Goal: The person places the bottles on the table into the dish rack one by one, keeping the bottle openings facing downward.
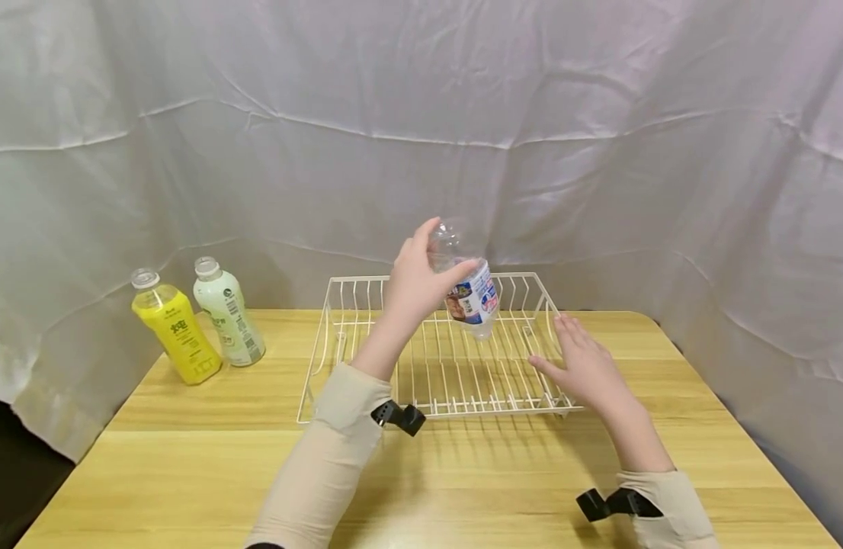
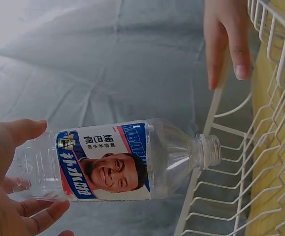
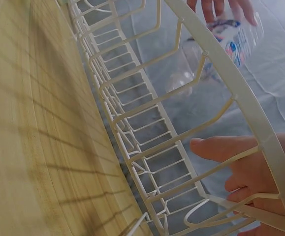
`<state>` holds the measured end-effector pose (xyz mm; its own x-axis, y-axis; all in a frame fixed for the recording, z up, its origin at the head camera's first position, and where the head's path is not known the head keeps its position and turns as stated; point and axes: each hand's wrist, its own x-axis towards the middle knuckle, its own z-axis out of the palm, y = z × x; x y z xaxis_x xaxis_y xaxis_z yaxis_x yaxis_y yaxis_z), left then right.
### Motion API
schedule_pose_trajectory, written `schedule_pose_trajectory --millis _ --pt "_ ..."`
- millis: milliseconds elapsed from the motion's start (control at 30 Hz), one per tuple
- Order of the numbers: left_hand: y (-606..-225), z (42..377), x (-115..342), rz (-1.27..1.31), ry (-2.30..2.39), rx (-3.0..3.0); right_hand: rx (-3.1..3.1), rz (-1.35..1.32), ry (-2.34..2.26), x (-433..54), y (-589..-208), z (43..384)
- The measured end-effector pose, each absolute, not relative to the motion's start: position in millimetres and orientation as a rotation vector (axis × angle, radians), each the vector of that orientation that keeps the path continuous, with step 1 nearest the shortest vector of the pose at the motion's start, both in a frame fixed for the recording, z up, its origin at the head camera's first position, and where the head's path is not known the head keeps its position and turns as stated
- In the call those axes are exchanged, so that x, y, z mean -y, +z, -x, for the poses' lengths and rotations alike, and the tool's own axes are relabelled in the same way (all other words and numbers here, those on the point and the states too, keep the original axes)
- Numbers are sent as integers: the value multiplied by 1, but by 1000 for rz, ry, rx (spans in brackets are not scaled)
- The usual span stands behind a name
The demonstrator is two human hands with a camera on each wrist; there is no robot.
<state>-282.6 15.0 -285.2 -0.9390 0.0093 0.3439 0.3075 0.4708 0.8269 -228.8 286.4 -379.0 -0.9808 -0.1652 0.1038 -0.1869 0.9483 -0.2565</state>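
Observation:
My left hand grips a clear plastic bottle around its base end. The bottle is tipped neck down above the white wire dish rack, which stands on the table. In the left wrist view the bottle's label shows blue and white print and a portrait, and its neck has no cap. My right hand is at the rack's right side, fingers extended along the rim and thumb spread inward. From the right wrist, the thumb shows behind the rack's side wires.
To the left of the rack stand a yellow bottle and a pale green bottle, side by side on the wooden table. A grey curtain hangs behind and along both sides.

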Motion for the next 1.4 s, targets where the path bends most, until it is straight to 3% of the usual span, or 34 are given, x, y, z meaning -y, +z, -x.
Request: schedule_pose_trajectory --millis 433,933,1400 --pt "-307 320 -48 300 -1372 2649 3009 -271 417 -285 -380 227" --pt "-327 339 -67 332 -1471 2671 3008 -247 405 -284 -380 227" --pt "-339 351 -81 93 -1544 2605 2988 -259 413 -282 -378 228"
